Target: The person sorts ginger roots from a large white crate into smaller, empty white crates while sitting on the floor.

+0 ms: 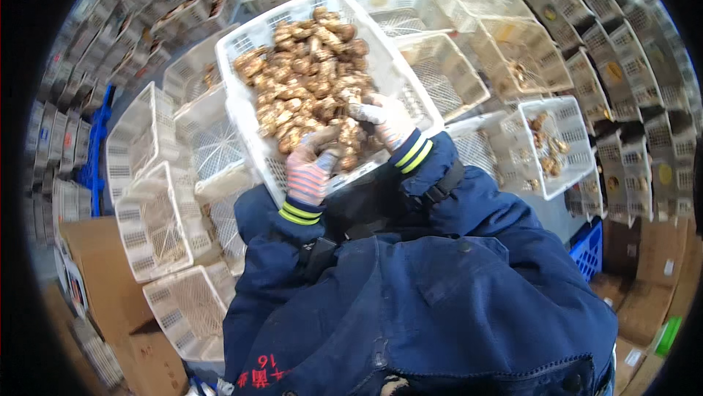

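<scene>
A white plastic crate (pixel 403 75) stands tilted in front of my body, holding a large heap of brown mushrooms (pixel 307 77). My left hand (pixel 313 168), in a striped knit glove, is at the crate's near left part, its fingers bent against mushrooms at the heap's edge. At the near right part, my right hand (pixel 387 119), gloved likewise, has its fingers on the mushrooms. Both hands touch the heap; whether either has closed on a single mushroom cannot be told. Blue sleeves with yellow bands cover my wrists.
Several open crates (pixel 156 223) stand to the left. A white crate with a few mushrooms (pixel 571 149) is at the right, near tall crate stacks (pixel 620 72). Cardboard boxes (pixel 104 270) lie lower left, beside a blue plastic pallet (pixel 99 149).
</scene>
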`<state>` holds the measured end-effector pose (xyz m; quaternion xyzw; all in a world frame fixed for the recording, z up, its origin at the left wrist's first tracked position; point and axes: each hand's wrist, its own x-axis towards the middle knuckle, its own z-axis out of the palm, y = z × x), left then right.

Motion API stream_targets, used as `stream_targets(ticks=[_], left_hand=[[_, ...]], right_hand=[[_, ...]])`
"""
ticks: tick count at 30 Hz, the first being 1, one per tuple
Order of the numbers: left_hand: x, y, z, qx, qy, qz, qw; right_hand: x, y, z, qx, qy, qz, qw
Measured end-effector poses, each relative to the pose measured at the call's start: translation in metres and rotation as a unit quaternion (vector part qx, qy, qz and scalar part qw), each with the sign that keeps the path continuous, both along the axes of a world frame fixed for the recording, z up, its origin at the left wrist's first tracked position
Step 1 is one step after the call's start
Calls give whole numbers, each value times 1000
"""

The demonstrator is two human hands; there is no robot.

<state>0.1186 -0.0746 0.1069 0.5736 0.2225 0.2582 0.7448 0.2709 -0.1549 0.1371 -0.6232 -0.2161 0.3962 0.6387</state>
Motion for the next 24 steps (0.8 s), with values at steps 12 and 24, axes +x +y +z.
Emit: stream_targets(ticks=[12, 24], left_hand=[[4, 15, -17, -21, 30, 48, 998], [-5, 13, -12, -43, 103, -59, 992]], right_hand=[[199, -209, -99, 93, 99, -354, 925], [110, -25, 78, 46, -230, 102, 967]])
